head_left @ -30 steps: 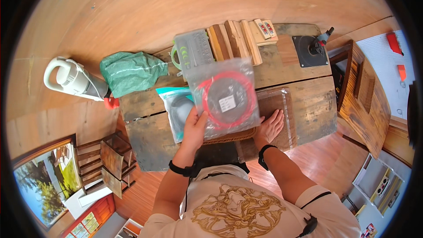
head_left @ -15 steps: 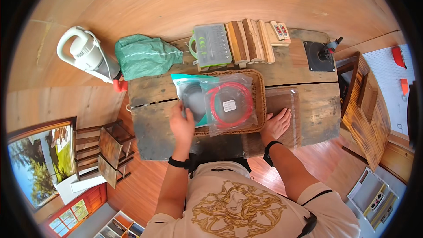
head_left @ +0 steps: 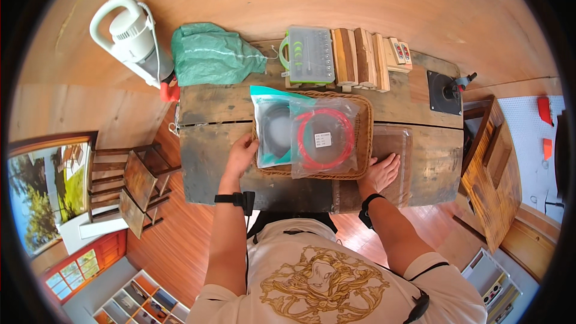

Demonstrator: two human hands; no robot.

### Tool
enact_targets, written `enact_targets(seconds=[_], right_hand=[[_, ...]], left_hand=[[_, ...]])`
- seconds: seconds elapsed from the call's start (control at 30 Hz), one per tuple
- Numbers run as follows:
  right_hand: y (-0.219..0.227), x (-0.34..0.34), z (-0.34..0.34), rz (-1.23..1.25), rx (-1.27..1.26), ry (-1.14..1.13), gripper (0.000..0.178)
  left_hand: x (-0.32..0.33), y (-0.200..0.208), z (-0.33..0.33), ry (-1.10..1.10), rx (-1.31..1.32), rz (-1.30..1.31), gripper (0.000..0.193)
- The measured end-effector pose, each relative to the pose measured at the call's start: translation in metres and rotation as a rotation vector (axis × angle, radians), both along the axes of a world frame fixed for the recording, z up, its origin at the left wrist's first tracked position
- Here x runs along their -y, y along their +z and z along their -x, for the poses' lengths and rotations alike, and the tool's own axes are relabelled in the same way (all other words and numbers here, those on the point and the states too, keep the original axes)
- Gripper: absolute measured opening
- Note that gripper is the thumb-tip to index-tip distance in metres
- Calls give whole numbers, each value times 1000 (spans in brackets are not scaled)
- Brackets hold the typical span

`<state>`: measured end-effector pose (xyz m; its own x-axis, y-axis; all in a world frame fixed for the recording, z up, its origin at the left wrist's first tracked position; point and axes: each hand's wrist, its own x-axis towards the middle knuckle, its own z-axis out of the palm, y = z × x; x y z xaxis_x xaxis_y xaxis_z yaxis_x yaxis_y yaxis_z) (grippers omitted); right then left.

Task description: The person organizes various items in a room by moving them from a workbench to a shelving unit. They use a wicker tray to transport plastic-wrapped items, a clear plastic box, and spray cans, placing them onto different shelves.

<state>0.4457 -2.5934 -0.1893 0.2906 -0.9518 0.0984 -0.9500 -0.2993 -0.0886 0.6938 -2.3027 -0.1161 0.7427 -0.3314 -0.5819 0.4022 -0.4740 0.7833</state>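
Left hand (head_left: 242,151) is resting curled by the basket (head_left: 365,114), 9 o'clock, can't tell if it's pinching; right hand (head_left: 381,173) is lying flat at 4. Coil bag (head_left: 324,150) is sitting inside, so imo steadying basket, not bag, is safest.

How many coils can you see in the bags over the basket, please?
2: a red coil in the right bag, and a dark coil in the left bag, partly covered.

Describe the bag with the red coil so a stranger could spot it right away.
On the wooden table, find the woven basket. On it, overlapping its neighbour, lies yours: the clear plastic bag on the right. Its red coil sets it apart from the teal-edged bag holding a grey coil.
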Motion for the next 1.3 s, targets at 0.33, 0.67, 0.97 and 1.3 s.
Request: enact_targets(seconds=[0.33,0.67,0.97,1.3], right_hand=[[1,3,1,-16,15,38,65],[2,-3,-2,17,-16,-5,63],[-19,-1,-2,119,43,99,57],[-55,79,6,-104,-29,161,51]], left_hand=[[-1,1,19,17,-115,196,42],[-101,40,147,414,-57,323,50],[-161,118,294,973,138,400,49],[-198,155,410,1458,294,389,46]])
